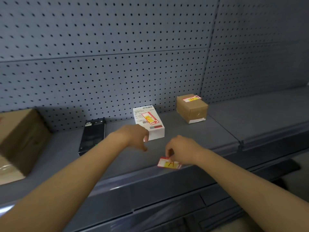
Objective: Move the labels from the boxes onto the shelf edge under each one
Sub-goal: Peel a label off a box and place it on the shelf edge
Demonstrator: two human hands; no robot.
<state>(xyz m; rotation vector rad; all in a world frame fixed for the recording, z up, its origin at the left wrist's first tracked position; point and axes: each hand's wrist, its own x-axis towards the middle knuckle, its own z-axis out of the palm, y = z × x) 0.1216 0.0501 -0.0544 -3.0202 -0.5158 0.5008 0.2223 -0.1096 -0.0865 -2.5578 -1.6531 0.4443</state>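
Right hand (pixel 181 150) pinches a red-bordered label (pixel 169 163) with yellow centre at the shelf edge (pixel 133 177); left hand (pixel 136 135) hangs loosely curled, its grip empty.

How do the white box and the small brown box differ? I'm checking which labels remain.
The white box lies flat, near the shelf's middle; the small brown box is blockier and stands farther right, by the pegboard. The white box's red-and-yellow label sits among printed barcodes; the brown box's label sits at its top edge, overhanging. Both still carry labels, while the right hand pinches a third label at the shelf edge.
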